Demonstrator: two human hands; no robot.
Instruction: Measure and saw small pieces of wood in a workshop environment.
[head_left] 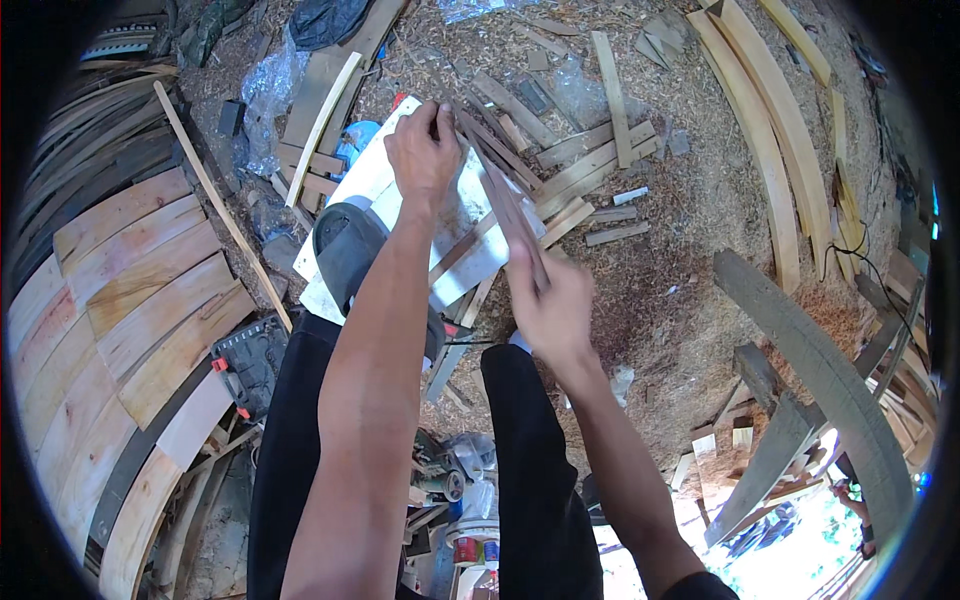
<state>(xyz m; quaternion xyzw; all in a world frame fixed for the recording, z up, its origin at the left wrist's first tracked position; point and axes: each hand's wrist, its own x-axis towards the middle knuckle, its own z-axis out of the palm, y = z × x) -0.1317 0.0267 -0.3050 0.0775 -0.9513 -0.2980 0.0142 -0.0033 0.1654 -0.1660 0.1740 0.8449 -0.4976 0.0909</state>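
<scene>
The left hand point(423, 152) curls near the white board's point(362, 192) far edge, beside the dark wooden strip's point(508, 205) far end; whether its fingers pinch it, I cannot tell. The strip's long axis slants nearward and rightward into the blurred right hand point(550, 308), fingers wrapped round it.

Brown floor point(650, 285) strewn with wood shavings point(715, 180); glare point(785, 555) lower right, probably daylight.

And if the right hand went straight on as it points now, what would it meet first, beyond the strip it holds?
Past the wooden strip, the right hand would probably meet the white panel first, though it may pass above it; depth is unclear.
</scene>
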